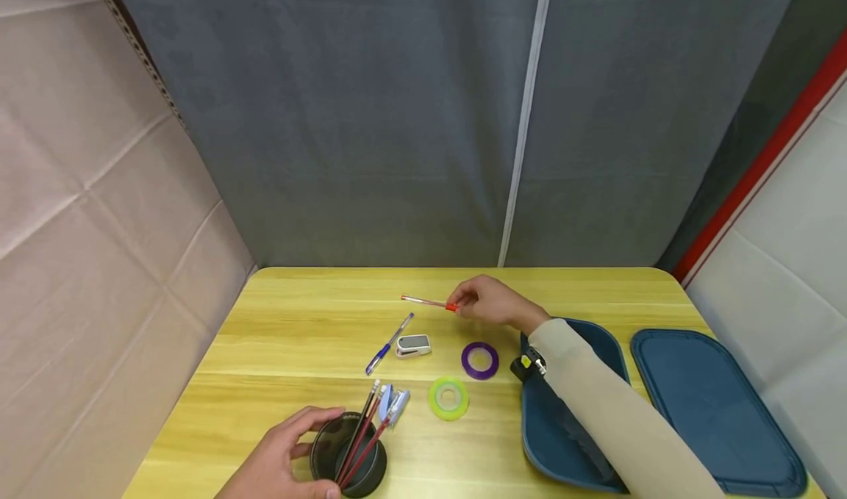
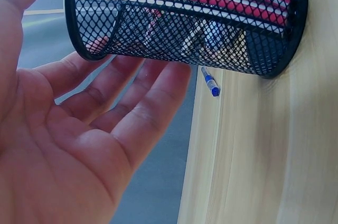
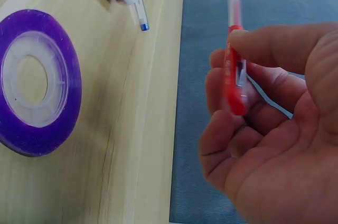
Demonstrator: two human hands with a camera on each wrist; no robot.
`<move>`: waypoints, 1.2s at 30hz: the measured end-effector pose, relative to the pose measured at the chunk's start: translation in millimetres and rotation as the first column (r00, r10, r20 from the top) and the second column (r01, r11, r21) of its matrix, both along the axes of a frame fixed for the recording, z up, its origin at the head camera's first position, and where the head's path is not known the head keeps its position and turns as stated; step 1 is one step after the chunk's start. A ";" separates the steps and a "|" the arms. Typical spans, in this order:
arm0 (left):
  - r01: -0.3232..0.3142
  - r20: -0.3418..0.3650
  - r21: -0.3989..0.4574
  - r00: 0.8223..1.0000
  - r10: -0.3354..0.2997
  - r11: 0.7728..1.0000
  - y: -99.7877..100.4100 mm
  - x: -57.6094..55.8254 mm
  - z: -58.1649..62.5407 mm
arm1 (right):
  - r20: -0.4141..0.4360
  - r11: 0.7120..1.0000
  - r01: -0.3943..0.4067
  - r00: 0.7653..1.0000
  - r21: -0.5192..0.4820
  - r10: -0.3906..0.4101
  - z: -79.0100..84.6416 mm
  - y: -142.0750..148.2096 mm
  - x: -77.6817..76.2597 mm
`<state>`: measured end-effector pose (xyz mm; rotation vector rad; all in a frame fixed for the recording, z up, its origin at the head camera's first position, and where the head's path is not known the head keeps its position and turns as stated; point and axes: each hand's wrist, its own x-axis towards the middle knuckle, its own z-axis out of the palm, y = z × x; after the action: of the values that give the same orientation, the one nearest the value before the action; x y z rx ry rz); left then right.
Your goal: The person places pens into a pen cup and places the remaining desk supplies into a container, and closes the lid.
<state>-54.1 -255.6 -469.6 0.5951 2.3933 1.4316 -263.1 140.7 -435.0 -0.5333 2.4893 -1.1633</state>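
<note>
A black mesh pen cup (image 1: pixel 320 456) stands near the table's front edge, with several pencils (image 1: pixel 360 440) leaning in it. My left hand (image 1: pixel 286 451) holds this cup, fingers along its far side and thumb near the rim; in the left wrist view the fingers (image 2: pixel 153 108) touch the mesh. Farther back, my right hand (image 1: pixel 492 300) pinches a red pen (image 1: pixel 426 302) by its capped end. In the right wrist view the red pen (image 3: pixel 232 71) lies between thumb and fingers, its clear barrel pointing away, held above the tabletop.
A blue pen (image 1: pixel 389 345), white stapler (image 1: pixel 413 346), purple tape roll (image 1: pixel 479 361) and green tape roll (image 1: pixel 433 396) lie mid-table. Light-blue items (image 1: pixel 399 406) sit beyond the cup. Under the right forearm is a dark blue bin (image 1: pixel 539 429), with its lid (image 1: pixel 721 411) to the right.
</note>
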 end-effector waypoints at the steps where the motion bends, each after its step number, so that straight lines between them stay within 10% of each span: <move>1: -0.001 0.007 0.000 1.000 0.001 1.000 0.1 -0.3 0.0 | -0.007 1.000 0.004 1.000 -0.001 -0.004 1.3 0.6 1.1; 21: -0.019 0.050 -0.005 0.999 0.019 1.000 0.0 -1.3 2.2 | -0.046 0.983 0.063 0.996 -0.172 -0.072 30.0 3.8 28.7; 36: -0.014 0.060 -0.004 0.998 0.014 1.000 -0.2 -0.8 1.6 | 0.014 0.916 0.059 0.998 -0.397 -0.059 53.2 -3.7 50.4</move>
<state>-54.8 -255.8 -468.0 0.5284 2.3577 1.4302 -212.7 137.0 -381.8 -0.5603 2.2832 -1.7085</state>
